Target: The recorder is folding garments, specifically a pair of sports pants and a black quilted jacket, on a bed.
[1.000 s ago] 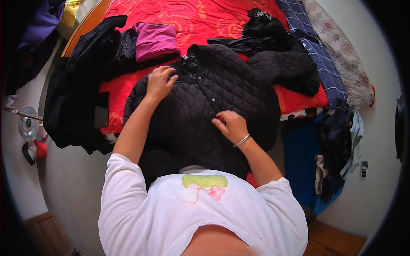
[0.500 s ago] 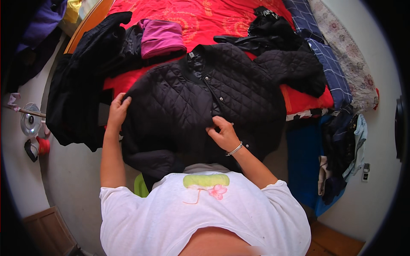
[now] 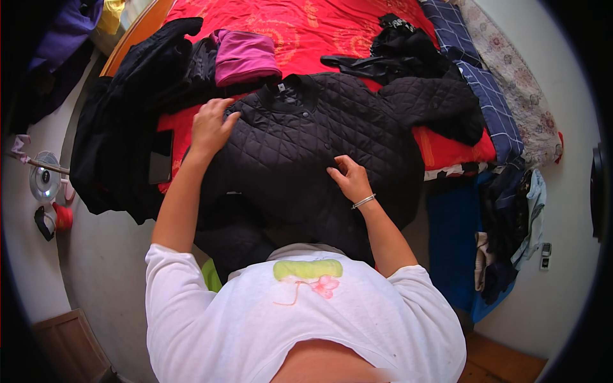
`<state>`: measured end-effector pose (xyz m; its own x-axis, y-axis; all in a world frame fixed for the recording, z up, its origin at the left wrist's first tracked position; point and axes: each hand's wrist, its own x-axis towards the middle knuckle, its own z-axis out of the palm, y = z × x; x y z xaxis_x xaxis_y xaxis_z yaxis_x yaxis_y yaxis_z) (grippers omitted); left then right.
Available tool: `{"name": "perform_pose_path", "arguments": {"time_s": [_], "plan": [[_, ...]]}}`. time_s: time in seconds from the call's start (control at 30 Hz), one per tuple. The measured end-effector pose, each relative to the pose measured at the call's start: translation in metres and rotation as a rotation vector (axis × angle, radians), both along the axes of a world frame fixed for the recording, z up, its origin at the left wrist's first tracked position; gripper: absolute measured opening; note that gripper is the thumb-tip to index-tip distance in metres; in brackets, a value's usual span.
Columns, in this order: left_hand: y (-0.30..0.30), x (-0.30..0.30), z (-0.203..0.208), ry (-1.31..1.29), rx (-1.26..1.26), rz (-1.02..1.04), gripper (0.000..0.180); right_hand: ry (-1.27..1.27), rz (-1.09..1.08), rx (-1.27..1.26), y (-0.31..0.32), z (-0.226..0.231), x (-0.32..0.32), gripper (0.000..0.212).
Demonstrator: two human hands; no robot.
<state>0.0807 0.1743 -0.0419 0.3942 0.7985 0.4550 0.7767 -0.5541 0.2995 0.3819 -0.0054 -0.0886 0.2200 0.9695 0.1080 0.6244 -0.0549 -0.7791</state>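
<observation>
A black quilted jacket (image 3: 287, 140) lies spread over the near edge of the bed, collar away from me, its lower part hanging towards my lap. The front panels meet, with round snaps along the front edge. My left hand (image 3: 212, 126) is at the jacket's left shoulder, fingers stretched forward and thumb apart, holding nothing. Over the front, right of the snap line, my right hand (image 3: 353, 181) has thumb and forefinger slightly apart, with no cloth visibly gripped. One sleeve (image 3: 440, 105) reaches out to the right over the bed.
Black clothes (image 3: 118, 137) and a folded magenta cloth (image 3: 246, 57) lie left on the red bedspread (image 3: 300, 32). More black clothing (image 3: 408, 54) is at the back right. A dark flat device (image 3: 160, 157) lies left of the jacket. A blue bin (image 3: 452, 223) with clothes stands right.
My left hand has moved up and right along the jacket to its shoulder. My right hand has shifted slightly up and right, its pinch loosened. The jacket's front panels have come together.
</observation>
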Motion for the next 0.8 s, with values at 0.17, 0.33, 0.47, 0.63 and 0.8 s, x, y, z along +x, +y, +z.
{"name": "perform_pose_path", "arguments": {"time_s": [0.17,0.33,0.47,0.63,0.8], "plan": [[0.022,0.043,-0.020,0.206,-0.141,0.251,0.062,0.257,0.079,-0.142,-0.026,-0.001,0.005,0.041],[0.042,0.038,-0.036,0.146,-0.357,0.170,0.042,0.334,0.225,-0.364,-0.092,-0.013,0.020,0.052],[0.063,0.047,0.003,-0.148,-0.049,0.085,0.029,0.178,0.263,-0.315,-0.112,-0.024,0.021,0.027],[0.112,0.060,0.057,-0.303,0.415,0.170,0.031,0.656,-0.049,0.039,-0.074,0.068,0.035,0.008],[0.117,0.072,0.058,-0.109,0.188,0.417,0.048,0.177,-0.104,0.085,0.007,0.028,0.084,0.024]]}}
